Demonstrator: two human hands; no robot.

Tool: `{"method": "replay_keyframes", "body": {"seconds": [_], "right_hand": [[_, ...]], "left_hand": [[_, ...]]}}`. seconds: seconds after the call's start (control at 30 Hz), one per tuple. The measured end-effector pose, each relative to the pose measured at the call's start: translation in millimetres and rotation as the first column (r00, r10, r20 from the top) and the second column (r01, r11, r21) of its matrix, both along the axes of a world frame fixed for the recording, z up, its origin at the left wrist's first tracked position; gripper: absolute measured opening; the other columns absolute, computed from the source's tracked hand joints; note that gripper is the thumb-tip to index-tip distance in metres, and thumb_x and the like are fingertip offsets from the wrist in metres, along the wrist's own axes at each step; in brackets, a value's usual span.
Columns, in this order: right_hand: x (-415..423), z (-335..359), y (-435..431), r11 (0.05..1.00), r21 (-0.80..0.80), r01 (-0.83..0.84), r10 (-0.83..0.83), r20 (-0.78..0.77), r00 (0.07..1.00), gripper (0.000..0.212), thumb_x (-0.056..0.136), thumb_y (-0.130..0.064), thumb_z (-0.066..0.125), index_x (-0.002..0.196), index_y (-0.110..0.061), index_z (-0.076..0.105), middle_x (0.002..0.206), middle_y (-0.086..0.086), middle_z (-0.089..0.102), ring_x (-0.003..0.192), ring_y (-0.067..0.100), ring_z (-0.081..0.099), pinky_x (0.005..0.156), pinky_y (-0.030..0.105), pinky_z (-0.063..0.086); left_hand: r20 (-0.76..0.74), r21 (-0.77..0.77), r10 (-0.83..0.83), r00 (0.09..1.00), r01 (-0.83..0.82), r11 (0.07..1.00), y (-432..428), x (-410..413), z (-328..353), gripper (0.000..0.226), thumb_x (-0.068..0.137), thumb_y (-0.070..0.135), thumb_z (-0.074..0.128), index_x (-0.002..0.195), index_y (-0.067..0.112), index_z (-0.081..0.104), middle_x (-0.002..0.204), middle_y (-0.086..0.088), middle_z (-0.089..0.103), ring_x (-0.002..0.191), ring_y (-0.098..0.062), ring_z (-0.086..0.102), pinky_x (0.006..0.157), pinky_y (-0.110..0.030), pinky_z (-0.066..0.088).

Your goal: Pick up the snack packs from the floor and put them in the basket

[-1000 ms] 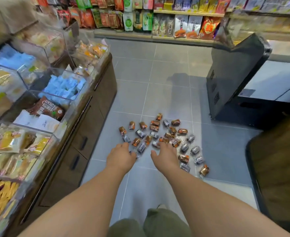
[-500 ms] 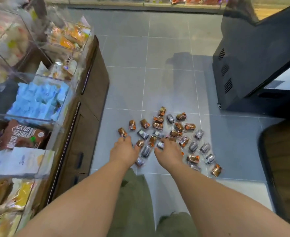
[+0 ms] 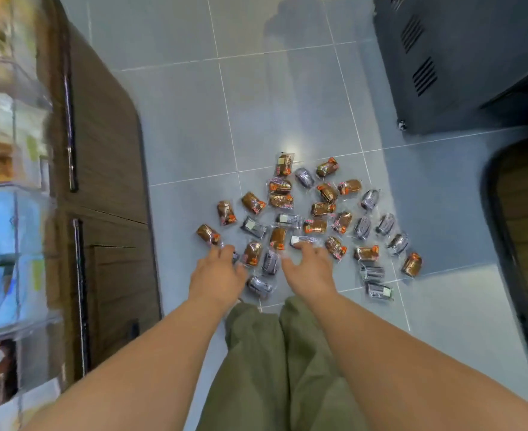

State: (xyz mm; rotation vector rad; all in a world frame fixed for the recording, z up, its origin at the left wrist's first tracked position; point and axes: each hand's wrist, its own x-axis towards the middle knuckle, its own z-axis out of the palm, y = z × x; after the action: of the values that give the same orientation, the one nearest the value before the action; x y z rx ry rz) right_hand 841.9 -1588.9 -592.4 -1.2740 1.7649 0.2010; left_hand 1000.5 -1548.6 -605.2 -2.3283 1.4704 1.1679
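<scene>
Snack packs (image 3: pixel 315 226): some thirty small brown and silver-grey wrapped packs lie scattered in a loose cluster on the grey tiled floor (image 3: pixel 188 135), just ahead of the person's green trousers (image 3: pixel 272 353). None is lifted.
Left hand (image 3: pixel 217 275): palm down at the near left edge of the cluster, with the fingers loosely spread and nothing in them. The fingertips partly cover one pack.
Right hand (image 3: pixel 310 272): palm down with the fingers spread wide and holding nothing. The fingertips reach a white-labelled pack, but blur hides whether they touch it.
Basket: not in view, so where the packs must go cannot be told.
Step in hand: likely the first grab, with both hands about to close on the nearest packs.
Risk, slippery wrappers: glossy film may slide out of a hasty handful and drop back down.
Risk, scattering: a sweeping grab could push packs outward toward the brown cabinet (image 3: pixel 107 150) or the dark machine (image 3: pixel 458 73), where they would be harder to reach.
Risk, stragglers: the outlying packs at the far right edge could be missed.
Risk, crushing: the knees are close to the nearest silver packs.
</scene>
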Motion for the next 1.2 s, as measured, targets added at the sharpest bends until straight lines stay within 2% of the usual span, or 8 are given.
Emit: {"method": "replay_keyframes", "body": {"seconds": [0.37, 0.63, 0.77, 0.87, 1.03, 1.1, 1.2], "right_hand": [[-1.3, -188.9, -46.3, 0.986, 0.124, -0.109, 0.117, -0.059, 0.991, 0.058, 0.096, -0.039, 0.045, 0.146, -0.015, 0.028, 0.15, 0.008, 0.022, 0.136, 0.031, 0.026, 0.109, 0.042, 0.029], [8.1, -350.8, -43.2, 0.964, 0.191, -0.185, 0.198, -0.053, 0.979, 0.048, 0.096, -0.039, 0.043, 0.142, -0.027, 0.033, 0.141, 0.012, 0.034, 0.126, 0.036, 0.034, 0.104, 0.041, 0.033], [14.7, -430.6, -35.1, 0.948, 0.233, -0.218, 0.237, -0.057, 0.97, 0.049, 0.094, -0.042, 0.043, 0.141, -0.034, 0.033, 0.139, 0.013, 0.037, 0.122, 0.037, 0.039, 0.102, 0.04, 0.034], [18.6, -484.8, -29.5, 0.926, 0.281, -0.251, 0.279, -0.064, 0.958, 0.052, 0.093, -0.047, 0.043, 0.142, -0.037, 0.031, 0.145, 0.015, 0.03, 0.127, 0.039, 0.034, 0.104, 0.042, 0.032], [21.5, -543.8, -22.3, 0.906, 0.355, -0.229, 0.276, -0.087, 0.957, 0.053, 0.095, -0.044, 0.042, 0.144, -0.041, 0.023, 0.154, 0.013, -0.002, 0.129, 0.042, 0.029, 0.107, 0.045, 0.033], [22.0, -555.2, -19.2, 0.908, 0.357, -0.22, 0.262, -0.076, 0.962, 0.05, 0.096, -0.039, 0.041, 0.142, -0.044, 0.023, 0.154, 0.011, -0.011, 0.126, 0.043, 0.032, 0.104, 0.044, 0.035], [22.5, -559.9, -17.0, 0.922, 0.341, -0.184, 0.218, -0.065, 0.974, 0.043, 0.096, -0.032, 0.042, 0.136, -0.043, 0.031, 0.154, 0.01, -0.013, 0.123, 0.044, 0.034, 0.1, 0.042, 0.038]], "left_hand": [[0.006, 0.054, -0.131, 0.991, 0.131, 0.99, -37.9, -5.2, -201.7, 0.046, 0.095, 0.028, 0.043, 0.14, 0.017, 0.038, 0.144, -0.009, 0.033, 0.125, -0.032, 0.038, 0.098, -0.041, 0.038], [-0.021, 0.121, -0.215, 0.976, 0.216, 0.969, -47.2, -11.2, -358.4, 0.055, 0.093, 0.026, 0.044, 0.146, 0.019, 0.028, 0.144, -0.009, 0.03, 0.129, -0.032, 0.035, 0.105, -0.042, 0.036], [-0.019, 0.157, -0.208, 0.978, 0.208, 0.965, -53.1, -11.5, -435.0, 0.059, 0.092, 0.028, 0.047, 0.147, 0.028, 0.025, 0.149, -0.013, 0.019, 0.132, -0.037, 0.031, 0.105, -0.044, 0.033], [-0.035, 0.2, -0.204, 0.978, 0.206, 0.958, -54.2, -15.2, -486.7, 0.064, 0.092, 0.034, 0.051, 0.148, 0.032, 0.02, 0.152, -0.02, 0.008, 0.133, -0.041, 0.028, 0.107, -0.046, 0.031], [-0.067, 0.219, -0.205, 0.976, 0.215, 0.952, -47.6, -25.3, -544.2, 0.078, 0.092, 0.037, 0.054, 0.15, 0.037, 0.001, 0.153, -0.02, -0.002, 0.136, -0.04, 0.022, 0.107, -0.048, 0.03], [-0.057, 0.212, -0.19, 0.98, 0.198, 0.957, -46.3, -30.5, -554.8, 0.084, 0.091, 0.035, 0.056, 0.15, 0.036, -0.004, 0.152, -0.022, -0.001, 0.137, -0.04, 0.018, 0.109, -0.047, 0.028], [-0.039, 0.188, -0.164, 0.986, 0.169, 0.968, -46.8, -35.1, -558.3, 0.083, 0.091, 0.027, 0.056, 0.151, 0.032, -0.001, 0.147, -0.023, 0.007, 0.133, -0.04, 0.02, 0.109, -0.045, 0.026]]}}
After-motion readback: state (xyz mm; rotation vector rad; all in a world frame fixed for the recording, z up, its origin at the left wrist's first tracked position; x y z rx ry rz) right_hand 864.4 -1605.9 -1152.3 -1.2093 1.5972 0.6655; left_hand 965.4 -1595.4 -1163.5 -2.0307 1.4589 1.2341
